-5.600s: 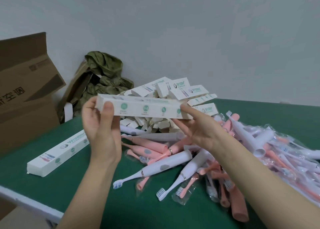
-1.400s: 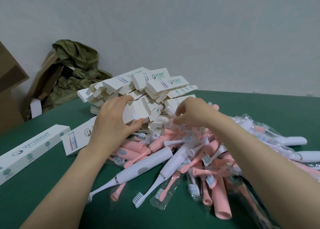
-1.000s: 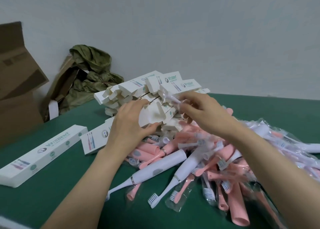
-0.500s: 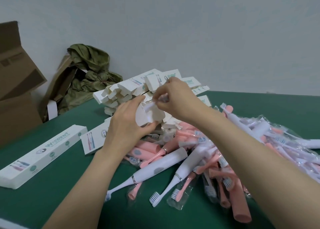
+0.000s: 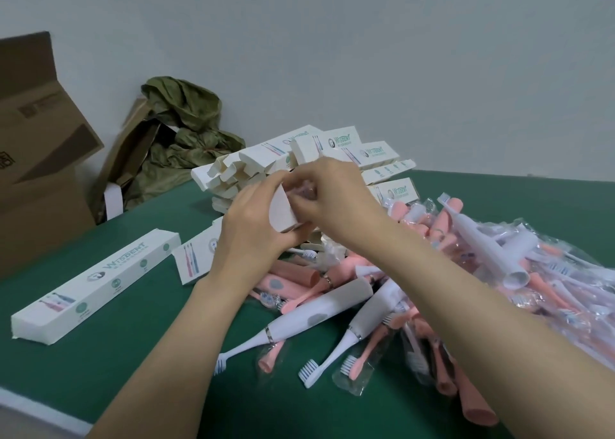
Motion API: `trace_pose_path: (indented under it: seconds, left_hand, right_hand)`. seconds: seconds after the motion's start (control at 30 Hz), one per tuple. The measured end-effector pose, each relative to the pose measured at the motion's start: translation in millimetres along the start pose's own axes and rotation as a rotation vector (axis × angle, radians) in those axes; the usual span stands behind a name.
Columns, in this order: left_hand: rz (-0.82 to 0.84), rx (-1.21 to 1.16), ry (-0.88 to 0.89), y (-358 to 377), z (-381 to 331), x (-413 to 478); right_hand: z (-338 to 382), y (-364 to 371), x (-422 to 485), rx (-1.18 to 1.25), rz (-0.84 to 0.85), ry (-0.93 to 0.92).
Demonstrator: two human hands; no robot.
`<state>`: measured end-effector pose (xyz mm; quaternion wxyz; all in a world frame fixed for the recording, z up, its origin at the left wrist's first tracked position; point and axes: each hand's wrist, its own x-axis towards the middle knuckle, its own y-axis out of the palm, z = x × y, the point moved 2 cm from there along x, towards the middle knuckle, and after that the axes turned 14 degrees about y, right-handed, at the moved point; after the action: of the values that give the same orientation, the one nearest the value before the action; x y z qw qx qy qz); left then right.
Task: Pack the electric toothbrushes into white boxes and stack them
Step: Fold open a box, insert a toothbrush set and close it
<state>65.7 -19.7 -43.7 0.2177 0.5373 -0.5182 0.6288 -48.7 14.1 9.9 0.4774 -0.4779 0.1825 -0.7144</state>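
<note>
White box [image 5: 282,213] within left grip [image 5: 248,235]

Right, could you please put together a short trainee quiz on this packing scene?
1. True or false: the left hand grips a white box.
2. The right hand: A pinches a clear packet at that box's mouth; B rests open and idle; C holds a pink toothbrush.
3. How many closed boxes lie singly on the green table, left of the left hand?
Key: 1 true; 2 A; 3 two.
</note>
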Motion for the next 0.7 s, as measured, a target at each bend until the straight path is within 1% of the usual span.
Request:
trace_pose_path:
  seconds: [0.03, 0.07, 0.1, 0.13, 0.17, 0.2, 0.27, 0.33, 0.37, 0.4, 0.47, 0.5, 0.53, 0.57, 0.63, 0.67, 0.7]
  left_hand:
    - [-0.007, -0.003, -0.019, -1.5, 1.2, 0.1]
    - [-0.012, -0.001, -0.035, -3.1, 2.7, 0.1]
    - [-0.015, 0.007, -0.044, -4.4, 4.2, -0.1]
    - [-0.016, 0.014, -0.049, -5.2, 5.1, 0.1]
    - [-0.017, 0.017, -0.050, -5.4, 5.5, 0.0]
    - [-0.016, 0.018, -0.051, -5.1, 5.5, -0.3]
    - [-0.010, 0.022, -0.045, -4.1, 4.8, -1.4]
    - [-0.001, 0.037, -0.027, -2.9, 4.4, -2.0]
    - [0.006, 0.046, -0.019, -2.2, 4.2, -2.4]
    - [0.016, 0.055, -0.015, -1.9, 4.3, -2.9]
    - [0.033, 0.073, -0.021, -2.7, 5.9, -3.2]
    - [0.036, 0.084, -0.019, -3.6, 7.3, -3.3]
    - [0.037, 0.092, -0.015, -4.6, 8.6, -3.3]
    - [0.039, 0.093, -0.018, -5.5, 9.7, -2.9]
    - [0.051, 0.084, -0.035, -6.0, 10.0, -1.2]
    - [0.057, 0.079, -0.040, -5.6, 10.5, -0.9]
    - [0.065, 0.076, -0.047, -4.7, 11.0, -1.5]
  right_hand:
    - [-4.0, -1.1, 0.1, 0.154, 0.000, 0.079]
    - [-9.1, -2.5, -0.1, 0.340, 0.048, 0.172]
    - [-13.6, -3.0, -0.6, 0.548, 0.145, 0.260]
    - [-17.7, -1.5, -0.8, 0.695, 0.232, 0.324]
    - [-20.5, 0.1, -1.1, 0.737, 0.259, 0.335]
    - [-21.6, 2.0, -1.3, 0.711, 0.229, 0.317]
    - [-20.6, 8.4, -2.3, 0.605, 0.081, 0.267]
    - [-14.9, 16.5, -4.8, 0.451, -0.089, 0.186]
    - [-11.3, 21.0, -5.5, 0.350, -0.133, 0.135]
    - [-7.4, 26.9, -5.5, 0.245, -0.120, 0.080]
    - [-1.9, 36.4, -5.5, 0.091, 0.011, -0.005]
    - [-1.4, 36.5, -6.1, 0.065, 0.072, -0.029]
    - [-3.1, 31.0, -6.2, 0.081, 0.097, -0.040]
    - [-7.0, 20.1, -4.9, 0.136, 0.076, -0.011]
    - [-25.6, -9.5, 2.0, 0.224, -0.058, 0.150]
    - [-39.8, -24.4, 6.4, 0.214, -0.089, 0.249]
    - [-55.1, -37.4, 10.6, 0.168, -0.060, 0.341]
